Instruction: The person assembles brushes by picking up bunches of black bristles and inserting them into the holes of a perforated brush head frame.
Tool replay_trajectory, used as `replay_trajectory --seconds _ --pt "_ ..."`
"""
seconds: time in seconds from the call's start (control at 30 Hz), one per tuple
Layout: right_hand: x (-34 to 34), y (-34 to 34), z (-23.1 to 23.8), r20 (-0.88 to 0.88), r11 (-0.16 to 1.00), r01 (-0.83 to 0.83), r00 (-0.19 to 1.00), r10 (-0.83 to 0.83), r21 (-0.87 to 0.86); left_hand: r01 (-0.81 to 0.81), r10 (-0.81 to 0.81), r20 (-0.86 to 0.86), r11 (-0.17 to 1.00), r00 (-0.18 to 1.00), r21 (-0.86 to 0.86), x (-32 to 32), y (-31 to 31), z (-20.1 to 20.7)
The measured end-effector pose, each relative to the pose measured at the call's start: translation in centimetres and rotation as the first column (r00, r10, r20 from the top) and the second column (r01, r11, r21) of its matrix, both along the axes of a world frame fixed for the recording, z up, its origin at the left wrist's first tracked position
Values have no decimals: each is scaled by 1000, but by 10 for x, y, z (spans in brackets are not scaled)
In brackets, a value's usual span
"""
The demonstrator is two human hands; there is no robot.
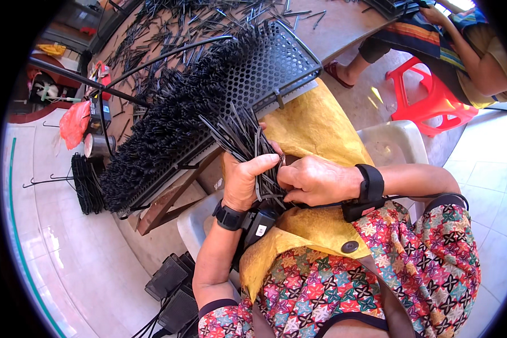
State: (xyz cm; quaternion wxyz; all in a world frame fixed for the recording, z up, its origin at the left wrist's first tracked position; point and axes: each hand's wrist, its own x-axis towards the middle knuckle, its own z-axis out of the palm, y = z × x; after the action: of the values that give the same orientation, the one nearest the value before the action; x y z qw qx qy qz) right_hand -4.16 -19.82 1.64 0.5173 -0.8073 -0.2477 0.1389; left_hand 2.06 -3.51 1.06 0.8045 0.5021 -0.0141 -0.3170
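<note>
My left hand (243, 179) is closed around a loose bundle of thin black plastic strips (243, 132) in front of my chest, their ends fanning upward. Against the bundle's right side, my right hand (318, 179) has its fingers pinched together on the strips; exactly which ones it grips is hidden. Just beyond my hands, a black perforated tray (279, 65) with honeycomb holes lies tilted on the table. Dense rows of black strips (180, 107) stand in its left and middle parts, while the holes at its right end show bare. A yellow apron (315, 124) covers my lap.
Many loose black strips (146, 45) are scattered over the brown table (343, 19). A wire spool (97, 145) and a red plastic bag (75, 124) sit at the left. Right of the table, another person (479, 62) works beside a red stool (428, 93). Black boxes with cables (174, 281) hang lower left.
</note>
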Motion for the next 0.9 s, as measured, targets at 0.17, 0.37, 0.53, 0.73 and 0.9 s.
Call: replay_trajectory --seconds 0.17,0.37,0.53,0.73,0.9 --pt "-2 -5 -1 101 1000 -23 995 23 -1 -14 4 141 997 990 71 4 -1 15" --pt "1 -36 13 108 997 48 993 -41 -65 -146 142 201 989 969 5 22 5 32" --pt "23 -64 14 46 972 227 972 -230 65 -91 66 218 990 974 104 9 -2 24" --pt "72 -51 20 47 768 561 797 -602 310 -20 18 61 999 998 43 -1 -2 -4" --pt "122 -32 24 307 616 612 540 -783 496 6 -6 4 1000 1000 1 -1 -2 -5"
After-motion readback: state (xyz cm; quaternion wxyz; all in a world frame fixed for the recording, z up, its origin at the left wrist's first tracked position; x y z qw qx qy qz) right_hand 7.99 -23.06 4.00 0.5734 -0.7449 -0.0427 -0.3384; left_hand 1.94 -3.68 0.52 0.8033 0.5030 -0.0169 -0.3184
